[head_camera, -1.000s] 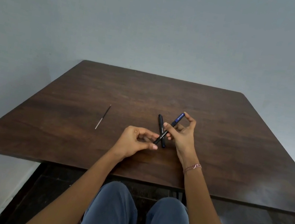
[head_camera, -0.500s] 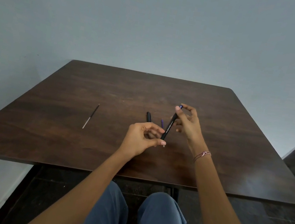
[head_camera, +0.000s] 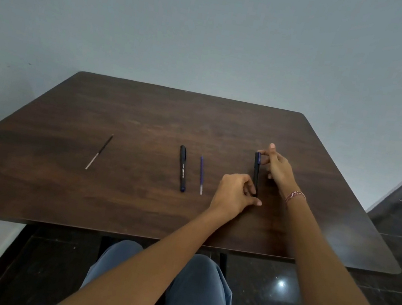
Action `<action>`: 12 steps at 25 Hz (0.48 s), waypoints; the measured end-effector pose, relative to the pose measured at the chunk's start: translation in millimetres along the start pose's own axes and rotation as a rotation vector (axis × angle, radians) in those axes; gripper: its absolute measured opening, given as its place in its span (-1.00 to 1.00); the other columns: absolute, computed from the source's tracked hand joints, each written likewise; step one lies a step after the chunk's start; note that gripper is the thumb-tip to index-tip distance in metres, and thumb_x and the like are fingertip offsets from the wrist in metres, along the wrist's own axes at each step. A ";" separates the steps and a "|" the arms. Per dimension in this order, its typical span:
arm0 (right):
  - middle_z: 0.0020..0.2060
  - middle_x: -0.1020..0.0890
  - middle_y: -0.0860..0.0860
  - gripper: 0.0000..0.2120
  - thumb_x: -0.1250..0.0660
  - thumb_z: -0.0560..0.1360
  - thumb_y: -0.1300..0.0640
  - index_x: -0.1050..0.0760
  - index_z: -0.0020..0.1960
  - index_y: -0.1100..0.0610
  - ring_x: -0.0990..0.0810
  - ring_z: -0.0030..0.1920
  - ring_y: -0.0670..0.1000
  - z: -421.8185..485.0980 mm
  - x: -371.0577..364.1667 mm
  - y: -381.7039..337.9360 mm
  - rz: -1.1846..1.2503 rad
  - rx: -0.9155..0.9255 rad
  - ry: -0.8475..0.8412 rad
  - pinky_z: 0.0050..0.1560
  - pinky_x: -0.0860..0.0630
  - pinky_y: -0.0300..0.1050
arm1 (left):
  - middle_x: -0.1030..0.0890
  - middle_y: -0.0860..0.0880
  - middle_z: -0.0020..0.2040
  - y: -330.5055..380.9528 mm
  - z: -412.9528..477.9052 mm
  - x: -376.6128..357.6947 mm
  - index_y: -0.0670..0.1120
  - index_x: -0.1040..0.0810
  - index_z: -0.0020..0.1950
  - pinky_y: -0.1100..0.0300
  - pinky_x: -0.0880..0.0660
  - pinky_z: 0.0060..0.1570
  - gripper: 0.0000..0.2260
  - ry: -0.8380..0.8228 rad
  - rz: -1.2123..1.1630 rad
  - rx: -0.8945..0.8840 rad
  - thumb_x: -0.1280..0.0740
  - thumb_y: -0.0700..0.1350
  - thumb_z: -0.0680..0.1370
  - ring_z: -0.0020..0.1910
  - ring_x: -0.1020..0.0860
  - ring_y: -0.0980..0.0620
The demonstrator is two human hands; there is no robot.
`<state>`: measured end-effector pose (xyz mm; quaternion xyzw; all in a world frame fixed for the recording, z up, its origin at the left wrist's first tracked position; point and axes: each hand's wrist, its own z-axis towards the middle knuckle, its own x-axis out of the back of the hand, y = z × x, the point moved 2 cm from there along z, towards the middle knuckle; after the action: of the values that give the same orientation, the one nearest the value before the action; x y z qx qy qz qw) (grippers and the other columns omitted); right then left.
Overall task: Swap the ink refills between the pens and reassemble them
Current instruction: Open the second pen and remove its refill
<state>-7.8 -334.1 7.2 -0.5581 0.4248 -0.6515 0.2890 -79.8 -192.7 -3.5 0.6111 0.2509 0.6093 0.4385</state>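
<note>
Refills out, swap pending: one pen in both hands at the right of the table (head_camera: 147,116).

The left hand (head_camera: 237,193) pinches the near end of the held pen (head_camera: 256,173) with curled fingers, and the right hand (head_camera: 277,166) pinches its far, blue-marked end between thumb and forefinger; contact with the table cannot be confirmed. The second pen (head_camera: 182,168) lies at centre, the blue refill (head_camera: 201,175) just beside it, and the black refill (head_camera: 99,151) well apart to the left. Judged: extraction is complete, and next each refill must be picked up and fed into the opposite barrel. Half a second earlier the held pen was raised and tilted near the centre; it is now lower, further right and roughly parallel to the second pen.
</note>
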 end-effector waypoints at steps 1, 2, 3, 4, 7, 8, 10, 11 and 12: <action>-0.26 -0.55 -0.03 -0.46 0.05 0.60 -0.23 -0.58 0.14 0.05 -0.43 -0.31 -0.06 4.3 0.1 -0.3 -0.072 0.015 -0.021 -0.19 -0.39 -0.14 | -0.58 0.00 -0.36 1.2 4.8 -2.3 -0.04 -0.50 -0.27 0.18 -0.56 -0.27 -0.75 -0.005 -0.004 0.021 -0.57 -0.16 0.28 -0.39 -0.54 0.08; -0.20 -0.57 -0.01 -0.46 0.07 0.60 -0.23 -0.56 0.16 0.04 -0.48 -0.23 -0.03 8.2 -1.0 -1.0 -0.156 0.030 -0.046 -0.10 -0.39 -0.10 | -0.59 -0.03 -0.37 1.6 8.9 -4.2 -0.05 -0.50 -0.27 0.16 -0.57 -0.28 -0.75 -0.011 -0.012 0.042 -0.57 -0.17 0.29 -0.43 -0.53 0.08; -0.10 -0.60 0.03 -0.46 0.08 0.60 -0.22 -0.55 0.17 0.04 -0.52 -0.11 0.03 13.0 -2.9 -0.4 -0.241 0.041 -0.067 -0.02 -0.38 -0.07 | -0.59 -0.05 -0.38 1.3 12.0 -6.3 -0.08 -0.50 -0.25 0.19 -0.56 -0.33 -0.76 -0.021 -0.025 0.062 -0.57 -0.18 0.30 -0.48 -0.52 0.10; 0.01 -0.61 0.08 -0.46 0.09 0.60 -0.21 -0.54 0.18 0.06 -0.54 0.03 0.10 17.6 -4.8 0.1 -0.316 0.051 -0.074 0.04 -0.37 -0.04 | -0.58 -0.05 -0.40 0.9 13.7 -7.8 -0.11 -0.51 -0.22 0.26 -0.53 -0.39 -0.76 -0.030 -0.039 0.078 -0.56 -0.20 0.30 -0.53 -0.50 0.14; 0.15 -0.59 0.14 -0.49 0.07 0.61 -0.19 -0.51 0.19 0.10 -0.51 0.19 0.18 27.5 -8.2 1.6 -0.451 0.068 -0.077 0.11 -0.39 0.00 | -0.56 -0.03 -0.45 -0.8 17.6 -9.4 -0.16 -0.50 -0.19 0.37 -0.45 -0.51 -0.75 -0.038 -0.066 0.108 -0.56 -0.21 0.31 -0.63 -0.45 0.21; 0.16 -0.59 0.15 -0.49 0.06 0.61 -0.19 -0.50 0.20 0.11 -0.51 0.20 0.18 29.5 -8.7 2.2 -0.471 0.071 -0.079 0.11 -0.39 0.01 | -0.56 -0.04 -0.45 -1.2 19.0 -9.2 -0.16 -0.50 -0.19 0.37 -0.44 -0.51 -0.75 -0.039 -0.072 0.118 -0.56 -0.21 0.31 -0.64 -0.45 0.21; 0.16 -0.59 0.17 -0.49 0.04 0.61 -0.18 -0.48 0.22 0.14 -0.51 0.20 0.19 32.3 -8.8 2.2 -0.485 0.075 -0.081 0.09 -0.39 0.00 | -0.56 -0.04 -0.45 -1.3 20.7 -9.1 -0.15 -0.49 -0.19 0.37 -0.44 -0.52 -0.75 -0.033 -0.078 0.134 -0.56 -0.21 0.32 -0.65 -0.45 0.21; 0.14 -0.59 0.16 -0.49 0.03 0.61 -0.18 -0.47 0.22 0.15 -0.51 0.19 0.19 33.1 -8.5 2.1 -0.488 0.073 -0.082 0.05 -0.38 -0.02 | -0.56 -0.04 -0.46 -1.3 21.5 -9.6 -0.15 -0.49 -0.20 0.37 -0.45 -0.51 -0.75 -0.028 -0.076 0.140 -0.55 -0.21 0.32 -0.64 -0.45 0.21; 0.11 -0.60 0.16 -0.50 0.03 0.61 -0.19 -0.47 0.22 0.15 -0.52 0.18 0.19 33.4 -8.0 2.0 -0.490 0.069 -0.085 0.01 -0.36 -0.04 | -0.57 -0.05 -0.45 -1.1 21.7 -10.5 -0.14 -0.48 -0.20 0.35 -0.46 -0.48 -0.75 -0.021 -0.068 0.144 -0.55 -0.20 0.32 -0.63 -0.46 0.19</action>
<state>26.1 -336.0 2.1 -0.6610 0.2417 -0.6924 0.1589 -60.1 -206.0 -7.2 0.6388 0.3102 0.5678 0.4164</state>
